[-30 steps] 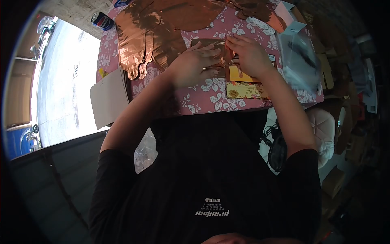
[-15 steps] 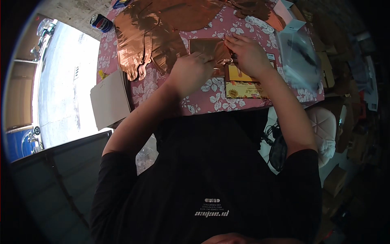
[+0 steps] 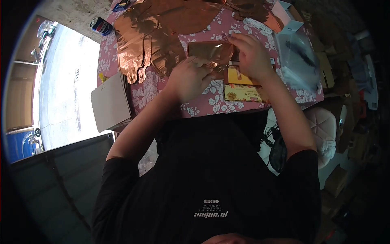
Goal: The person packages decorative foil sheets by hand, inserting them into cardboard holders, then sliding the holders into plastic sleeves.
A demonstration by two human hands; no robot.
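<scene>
A folded copper-coloured foil balloon [image 3: 211, 49] lies on the flowered tablecloth in front of me. My left hand [image 3: 189, 77] is at its lower left, fingers bent and pinching the shiny foil. On its right side, my right hand [image 3: 254, 57] has curled fingers on the foil's edge; its thumb is mostly hidden. Partly beneath my right hand and wrist is a yellow printed package [image 3: 243, 93] with "Hello Fall" lettering, upside down from here. More flat copper foil balloons [image 3: 134, 44] overlap at the left and back of the table.
A soda can [image 3: 101, 26] stands at the far left corner. Grey cardboard sheets [image 3: 109, 101] overhang the left edge. Clear plastic bags [image 3: 298, 61] and an open white box [image 3: 287, 18] are at the right. A padded stool [image 3: 323, 134] sits beside the table.
My right fingers have lifted and curled more at the foil's right edge. My left hand has shifted slightly down and left. The foil's right part is bent differently, showing more yellow package.
</scene>
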